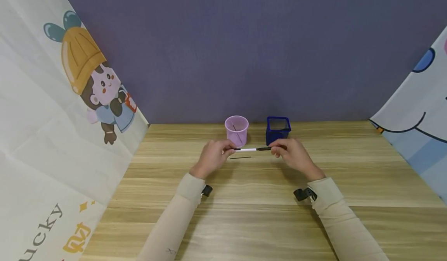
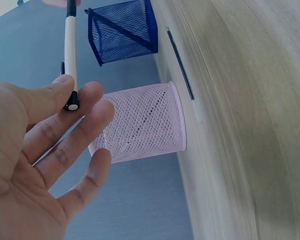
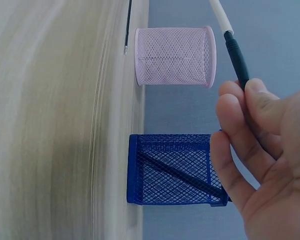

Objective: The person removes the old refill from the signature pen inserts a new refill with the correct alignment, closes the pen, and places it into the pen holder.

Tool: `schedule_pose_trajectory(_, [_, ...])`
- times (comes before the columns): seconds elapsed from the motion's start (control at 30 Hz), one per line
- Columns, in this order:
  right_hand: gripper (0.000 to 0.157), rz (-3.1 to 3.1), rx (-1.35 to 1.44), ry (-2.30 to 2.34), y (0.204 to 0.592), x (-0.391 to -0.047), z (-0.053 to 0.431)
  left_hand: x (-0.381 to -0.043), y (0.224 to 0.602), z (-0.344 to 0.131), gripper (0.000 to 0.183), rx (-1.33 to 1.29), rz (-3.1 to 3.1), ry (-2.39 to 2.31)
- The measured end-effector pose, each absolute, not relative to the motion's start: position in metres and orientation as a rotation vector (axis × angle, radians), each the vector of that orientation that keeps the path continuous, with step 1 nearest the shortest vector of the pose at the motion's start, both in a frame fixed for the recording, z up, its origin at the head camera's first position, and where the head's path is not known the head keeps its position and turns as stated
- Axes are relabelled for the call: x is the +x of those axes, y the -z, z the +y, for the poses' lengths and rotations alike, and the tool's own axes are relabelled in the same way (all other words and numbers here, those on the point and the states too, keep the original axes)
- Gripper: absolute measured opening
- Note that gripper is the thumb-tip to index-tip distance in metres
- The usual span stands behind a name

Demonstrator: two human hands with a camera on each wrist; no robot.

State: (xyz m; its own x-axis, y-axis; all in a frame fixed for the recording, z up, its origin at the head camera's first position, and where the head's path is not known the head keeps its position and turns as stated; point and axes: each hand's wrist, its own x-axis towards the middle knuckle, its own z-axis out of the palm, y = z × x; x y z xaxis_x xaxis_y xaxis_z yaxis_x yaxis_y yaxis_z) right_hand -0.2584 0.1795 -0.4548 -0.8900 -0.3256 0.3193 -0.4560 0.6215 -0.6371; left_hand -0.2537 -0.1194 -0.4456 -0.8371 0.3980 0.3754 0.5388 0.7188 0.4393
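A white pen [image 1: 248, 149] with black ends is held level between both hands, above the table. My left hand [image 1: 214, 155] pinches its black clip end between thumb and index finger, the other fingers spread loosely. At the opposite end, my right hand [image 1: 291, 154] pinches the black grip section [image 3: 238, 60] with thumb and fingers, hiding the tip. Below the pen, a thin dark refill [image 1: 241, 157] lies on the table. Just behind the hands stand a round pink mesh pen holder [image 1: 241, 137] and a square blue mesh pen holder [image 1: 276, 139].
Inside the pink holder leans a thin dark stick [image 1: 236, 131]. A dark pen-like rod [image 3: 182, 175] slants inside the blue holder. The wooden table [image 1: 244, 222] ends at a dark blue-grey wall [image 1: 244, 51], with printed curtains [image 1: 35, 98] at both sides.
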Motion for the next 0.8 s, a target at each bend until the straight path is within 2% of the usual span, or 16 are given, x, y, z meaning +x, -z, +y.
schedule_pose_trajectory(0.8, [0.011,-2.672,0.693,-1.115,0.4551,-0.2575,0.178,-0.254,0.4462,-0.1179,0.009,-0.746,-2.679,0.811])
